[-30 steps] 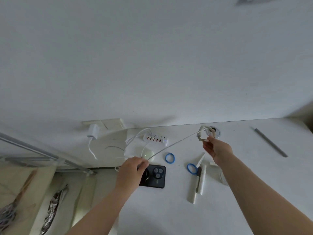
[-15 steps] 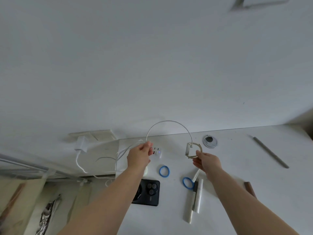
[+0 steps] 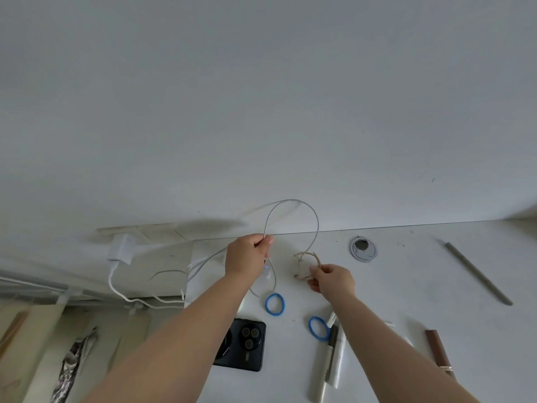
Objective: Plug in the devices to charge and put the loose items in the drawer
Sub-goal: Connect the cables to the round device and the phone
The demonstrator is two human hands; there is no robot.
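Note:
A thin white charging cable [image 3: 293, 202] arches above the white desk [image 3: 406, 280]. My left hand [image 3: 248, 254] pinches one part of it near the desk's back edge. My right hand [image 3: 332, 279] pinches the other part, where a small beige looped piece [image 3: 305, 255] hangs from the cable. A black phone [image 3: 247, 344] lies face down under my left forearm. The USB charging hub is mostly hidden behind my left hand; only a blue light [image 3: 266, 267] shows.
Two blue hair bands [image 3: 274, 304] [image 3: 318, 328] lie on the desk, with white and grey pens [image 3: 331, 362] beside my right arm. A brown stick [image 3: 438, 351], a grey rod [image 3: 476, 273] and a metal cable grommet [image 3: 363, 248] sit to the right. A white wall adapter [image 3: 120, 251] hangs left.
Both hands have come closer together, so the taut cable now arches into a loop. My right hand drew back from the grommet toward me. The view tilted upward.

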